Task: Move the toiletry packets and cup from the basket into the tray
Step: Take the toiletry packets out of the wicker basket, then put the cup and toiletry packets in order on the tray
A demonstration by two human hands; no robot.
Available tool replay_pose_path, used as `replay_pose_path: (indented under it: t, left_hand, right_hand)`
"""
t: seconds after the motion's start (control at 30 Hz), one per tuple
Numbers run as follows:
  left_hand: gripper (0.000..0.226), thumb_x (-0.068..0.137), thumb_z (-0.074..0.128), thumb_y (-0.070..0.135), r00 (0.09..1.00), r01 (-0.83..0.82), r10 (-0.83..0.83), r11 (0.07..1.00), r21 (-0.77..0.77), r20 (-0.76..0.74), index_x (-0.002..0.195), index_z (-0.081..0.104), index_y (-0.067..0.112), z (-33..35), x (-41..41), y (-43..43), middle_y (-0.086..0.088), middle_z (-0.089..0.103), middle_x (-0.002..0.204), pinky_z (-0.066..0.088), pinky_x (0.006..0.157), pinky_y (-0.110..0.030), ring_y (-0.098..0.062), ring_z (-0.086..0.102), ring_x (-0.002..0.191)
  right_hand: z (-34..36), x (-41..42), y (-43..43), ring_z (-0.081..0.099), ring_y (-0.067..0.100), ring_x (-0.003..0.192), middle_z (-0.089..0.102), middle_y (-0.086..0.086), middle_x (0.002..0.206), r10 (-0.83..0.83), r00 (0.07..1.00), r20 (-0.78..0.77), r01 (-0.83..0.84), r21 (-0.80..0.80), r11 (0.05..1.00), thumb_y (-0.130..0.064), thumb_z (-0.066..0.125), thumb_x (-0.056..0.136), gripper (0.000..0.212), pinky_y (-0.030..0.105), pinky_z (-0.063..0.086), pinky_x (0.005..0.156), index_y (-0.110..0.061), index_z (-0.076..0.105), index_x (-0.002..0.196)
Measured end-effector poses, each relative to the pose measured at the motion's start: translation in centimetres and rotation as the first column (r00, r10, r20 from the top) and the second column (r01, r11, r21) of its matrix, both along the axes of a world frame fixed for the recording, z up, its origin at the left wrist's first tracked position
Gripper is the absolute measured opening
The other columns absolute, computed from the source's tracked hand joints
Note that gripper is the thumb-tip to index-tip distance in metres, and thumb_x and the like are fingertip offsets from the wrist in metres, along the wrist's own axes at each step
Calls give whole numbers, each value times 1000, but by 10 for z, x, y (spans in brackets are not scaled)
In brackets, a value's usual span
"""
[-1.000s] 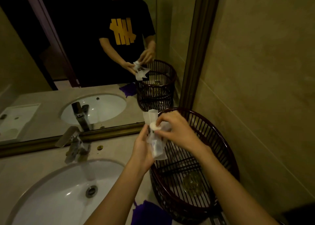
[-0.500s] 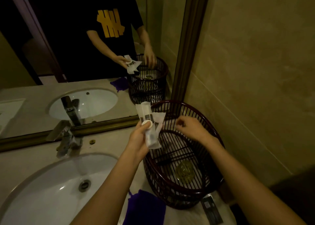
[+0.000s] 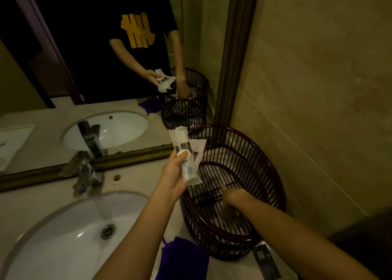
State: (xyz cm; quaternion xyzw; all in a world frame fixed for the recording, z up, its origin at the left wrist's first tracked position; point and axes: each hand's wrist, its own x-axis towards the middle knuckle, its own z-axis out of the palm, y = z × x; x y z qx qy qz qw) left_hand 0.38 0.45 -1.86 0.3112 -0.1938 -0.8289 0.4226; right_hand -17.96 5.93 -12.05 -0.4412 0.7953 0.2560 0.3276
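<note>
My left hand is shut on a bunch of white toiletry packets with a small white round lid, held upright over the near left rim of the dark slatted basket. My right hand is down inside the basket, with its fingers on top of a clear glass cup that stands on the basket floor. Whether the fingers are closed round the cup is hidden by the hand and the dim light.
The basket stands on the counter in the corner between the mirror and the right wall. A white sink and chrome tap lie to the left. A purple pouch and a dark packet lie near the front edge.
My right hand let go of the packets and dropped from the basket's rim down inside onto the cup. My left hand kept the packets and stayed beside the rim.
</note>
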Motion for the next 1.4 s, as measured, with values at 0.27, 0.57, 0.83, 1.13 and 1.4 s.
replay_pose_path:
  t: [0.27,0.57,0.83,1.13,1.4]
  left_hand:
    - [47,98,48,0,998,-15,15,1000,0,-63,142,51,16,10,-2,9,-18,58,141,45,106,-52,-38,58,125]
    - [49,95,51,0,996,-67,69,997,27,-59,142,51,15,7,1,7,-20,60,137,37,112,-57,-40,57,126]
    - [52,94,50,-1,985,-101,107,993,54,-134,143,50,15,15,2,12,-20,58,140,36,113,-54,-40,59,123]
    - [57,88,56,5,968,-221,218,975,-13,-121,144,49,15,35,60,24,-22,54,143,47,101,-52,-37,55,128]
    - [69,83,68,11,953,-285,275,955,-75,-126,148,45,13,25,179,24,-20,48,150,57,91,-46,-36,46,136]
  right_hand:
    - [5,1,3,19,40,149,11,13,166,63,997,39,-62,-17,998,-40,64,93,86,56,28,118,-28,10,159]
    - [58,-14,-4,42,46,134,18,20,159,24,936,352,121,-386,914,-30,74,85,80,43,53,95,-53,29,147]
    - [95,-10,20,58,12,92,51,1,109,124,825,551,439,-763,474,-22,85,73,65,33,60,70,-31,33,111]
    - [143,39,19,61,-7,104,58,-16,116,306,695,650,586,-760,282,-15,94,66,98,10,52,82,-34,31,139]
    - [150,142,9,64,-5,105,66,-17,116,425,655,625,578,-777,250,-18,94,65,79,19,55,86,-40,49,127]
